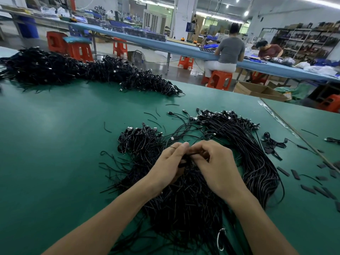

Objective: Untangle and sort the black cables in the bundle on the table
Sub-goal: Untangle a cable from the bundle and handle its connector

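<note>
— What are the hands doing?

— The left hand is curling its fingers and pinching a thin black cable between thumb and fingertips. The right hand is meeting it knuckle to knuckle, its fingers also bent and nipping the same cable just beside the left thumb. Both are hovering low over the tangle, and neither is lying flat.

— And where is the bundle sitting?

— The bundle is lying directly beneath both wrists, spreading towards the near edge of the green surface, with stray ends sticking out on its left side. Whether the left palm is also holding a second strand, I cannot tell; something dark is showing under it.

— Anything round it?

— A curved sheaf of cables is sweeping away to the right of the right hand, its plugs fanning out at the far end. A white ring is resting on the cables near the right forearm. Loose ties are lying scattered to the left, and short black strips are lying apart on the right.

— Further off?

— A far heap of black cables is stretching along the back left of the surface. Beyond the edge, a cardboard box is standing open on the floor, and a seated person is working at a blue bench on an orange stool.
</note>
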A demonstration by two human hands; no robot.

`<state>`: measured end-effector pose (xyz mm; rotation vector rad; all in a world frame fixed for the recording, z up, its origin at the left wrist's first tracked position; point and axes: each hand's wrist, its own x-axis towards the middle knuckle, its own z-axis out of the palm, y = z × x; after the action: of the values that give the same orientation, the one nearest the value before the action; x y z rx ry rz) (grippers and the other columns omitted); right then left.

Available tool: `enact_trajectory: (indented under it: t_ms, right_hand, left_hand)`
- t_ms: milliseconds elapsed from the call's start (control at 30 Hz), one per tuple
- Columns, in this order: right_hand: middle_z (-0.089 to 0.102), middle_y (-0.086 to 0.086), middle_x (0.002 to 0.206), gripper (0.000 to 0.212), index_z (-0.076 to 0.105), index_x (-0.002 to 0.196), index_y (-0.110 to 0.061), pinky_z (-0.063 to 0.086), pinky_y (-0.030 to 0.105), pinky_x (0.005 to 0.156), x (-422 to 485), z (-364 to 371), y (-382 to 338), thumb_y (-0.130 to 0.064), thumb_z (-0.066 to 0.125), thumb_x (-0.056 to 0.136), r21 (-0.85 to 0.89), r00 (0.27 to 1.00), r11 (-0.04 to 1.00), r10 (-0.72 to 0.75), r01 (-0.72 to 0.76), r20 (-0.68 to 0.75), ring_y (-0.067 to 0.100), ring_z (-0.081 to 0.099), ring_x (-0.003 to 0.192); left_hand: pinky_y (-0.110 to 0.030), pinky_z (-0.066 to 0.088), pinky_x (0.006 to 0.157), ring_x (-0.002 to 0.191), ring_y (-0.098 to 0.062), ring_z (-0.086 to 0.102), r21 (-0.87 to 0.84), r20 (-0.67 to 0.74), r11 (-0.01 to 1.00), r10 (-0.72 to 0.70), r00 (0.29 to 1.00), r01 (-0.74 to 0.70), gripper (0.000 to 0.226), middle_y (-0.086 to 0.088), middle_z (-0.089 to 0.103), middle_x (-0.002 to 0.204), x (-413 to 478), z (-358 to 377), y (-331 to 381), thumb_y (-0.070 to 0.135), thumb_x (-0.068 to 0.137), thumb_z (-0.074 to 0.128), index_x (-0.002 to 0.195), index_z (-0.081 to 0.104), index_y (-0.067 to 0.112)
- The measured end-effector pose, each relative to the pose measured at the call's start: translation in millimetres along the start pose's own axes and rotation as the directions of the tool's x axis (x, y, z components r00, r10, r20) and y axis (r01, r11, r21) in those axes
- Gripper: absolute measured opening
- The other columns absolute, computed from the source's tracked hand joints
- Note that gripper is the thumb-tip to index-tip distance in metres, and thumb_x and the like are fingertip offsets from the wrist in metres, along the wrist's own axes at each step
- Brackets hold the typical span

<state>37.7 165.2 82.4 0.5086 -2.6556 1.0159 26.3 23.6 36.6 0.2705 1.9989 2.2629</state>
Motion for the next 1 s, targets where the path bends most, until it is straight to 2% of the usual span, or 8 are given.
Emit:
enact_trajectory:
  t_ms: [133, 300, 433, 533, 733, 833, 900, 1000]
  right_hand:
    - [0.064, -0.009, 0.087, 0.021, 0.077, 0.097, -0.021, 0.044, 0.011, 0.073, -2, 3, -2, -0.005, 0.067, 0.087, -0.064, 0.996, 0.996, -0.051, 0.057, 0.079, 0.002, 0.058, 0.08]
    - [0.071, -0.009, 0.071, 0.014, 0.073, 0.078, -0.03, 0.05, 0.018, 0.061, -2, 3, 2, -0.018, 0.073, 0.087, 0.154, 0.994, 0.983, 0.107, -0.104, -0.016, 0.005, 0.063, 0.066]
    - [0.071, -0.011, 0.072, 0.01, 0.072, 0.082, -0.028, 0.048, 0.017, 0.057, -3, 7, 4, -0.024, 0.069, 0.091, 0.207, 0.979, 0.958, 0.191, -0.201, 0.067, 0.004, 0.063, 0.063]
    - [0.07, -0.008, 0.07, 0.011, 0.069, 0.084, -0.028, 0.045, 0.014, 0.058, -3, 9, 2, -0.021, 0.067, 0.092, 0.239, 0.97, 0.94, 0.228, -0.242, 0.083, 0.0, 0.061, 0.062]
    - [0.066, -0.011, 0.087, 0.011, 0.071, 0.092, -0.02, 0.042, 0.006, 0.068, -6, 17, -10, -0.013, 0.063, 0.094, 0.011, 0.998, 0.998, 0.055, -0.056, 0.016, 0.0, 0.059, 0.079]
    - [0.061, -0.007, 0.094, 0.012, 0.071, 0.097, -0.02, 0.043, 0.009, 0.075, -5, 20, -12, -0.015, 0.061, 0.097, -0.091, 1.0, 0.996, -0.01, 0.012, 0.022, 0.004, 0.056, 0.085]
    - [0.054, -0.008, 0.095, 0.013, 0.07, 0.101, -0.019, 0.044, 0.016, 0.074, -5, 21, -12, -0.017, 0.057, 0.099, -0.153, 0.998, 0.987, -0.05, 0.054, 0.03, 0.007, 0.054, 0.081]
    - [0.048, -0.008, 0.094, 0.016, 0.065, 0.102, -0.018, 0.04, 0.018, 0.065, -5, 24, -8, -0.02, 0.049, 0.103, -0.251, 0.998, 0.966, -0.061, 0.065, 0.025, 0.008, 0.051, 0.073]
  left_hand:
    - [-0.011, 0.03, 0.037, 0.036, 0.002, 0.038, -0.028, -0.026, 0.997, 0.077, 0.997, -0.078, 0.047, 0.014, 0.049, 0.045, 0, 0, 4, 0.032, 0.109, 0.026, 0.094, 0.065, 0.011]
    - [-0.01, 0.03, 0.039, 0.035, 0.0, 0.04, -0.015, -0.112, 0.99, 0.135, 0.984, -0.138, 0.053, 0.012, 0.049, 0.043, 0, 1, 8, 0.032, 0.109, 0.021, 0.104, 0.061, -0.002]
    - [-0.01, 0.031, 0.039, 0.034, -0.001, 0.04, -0.045, -0.141, 0.985, 0.162, 0.977, -0.169, 0.053, 0.011, 0.047, 0.042, 0, 0, 10, 0.034, 0.109, 0.019, 0.101, 0.059, 0.0]
    - [-0.019, 0.024, 0.037, 0.034, -0.005, 0.026, -0.071, -0.144, 0.983, 0.158, 0.977, -0.17, 0.053, 0.008, 0.036, 0.041, 2, -2, 8, 0.039, 0.108, 0.02, 0.095, 0.061, 0.009]
    - [-0.016, 0.026, 0.036, 0.032, -0.008, 0.03, -0.153, -0.246, 0.981, 0.077, 0.966, -0.117, 0.06, 0.006, 0.04, 0.041, 10, -1, -1, 0.046, 0.107, 0.027, 0.07, 0.065, 0.018]
    - [-0.018, 0.025, 0.037, 0.034, -0.01, 0.029, -0.13, -0.235, 0.991, -0.006, 0.972, -0.025, 0.066, 0.004, 0.038, 0.042, 13, -2, -5, 0.053, 0.105, 0.026, 0.053, 0.056, 0.023]
    - [-0.019, 0.023, 0.038, 0.034, -0.011, 0.025, -0.091, -0.219, 0.993, -0.088, 0.972, 0.07, 0.07, 0.003, 0.035, 0.042, 14, -3, -7, 0.058, 0.103, 0.026, 0.045, 0.044, 0.023]
    - [-0.019, 0.023, 0.038, 0.035, -0.012, 0.025, -0.083, -0.218, 0.987, -0.152, 0.964, 0.137, 0.07, 0.0, 0.037, 0.045, 15, -4, -9, 0.059, 0.102, 0.028, 0.048, 0.045, 0.019]
